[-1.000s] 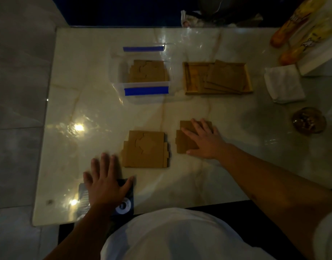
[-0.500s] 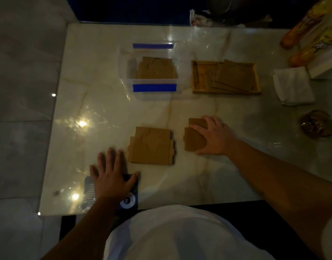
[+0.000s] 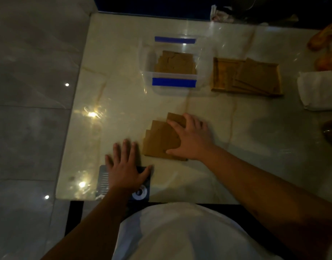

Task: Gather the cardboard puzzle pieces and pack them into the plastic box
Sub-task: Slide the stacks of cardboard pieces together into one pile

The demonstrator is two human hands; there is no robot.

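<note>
The right hand (image 3: 191, 136) lies flat and open on a pile of cardboard puzzle pieces (image 3: 161, 139) in the middle of the marble surface (image 3: 123, 91). Its fingers (image 3: 175, 125) are spread over the top right part of the pile and the thumb rests by the near edge. It presses down on the pieces but has not closed around them, so nothing is lifted yet. The left hand (image 3: 123, 166) is also flat and open, just to the near left of the pile, and it rests on a dark flat thing (image 3: 142, 192) at the edge of the surface; it holds nothing. The plastic box (image 3: 175, 80), with its blue strips, sits straight beyond the pile, away from the person, with a clear gap of bare surface between them. Some brown pieces already lie inside the box. To the right of the box is a wooden tray (image 3: 219, 76) with more flat brown sheets leaning in it. The right hand is the one on the pile, so it looks like the hand to do the next move. That move would likely be a straight push or carry away from the body, toward the box. The pile looks a little uneven, with edges poking out on its left side, so pieces could slip apart when it is picked up.
</note>
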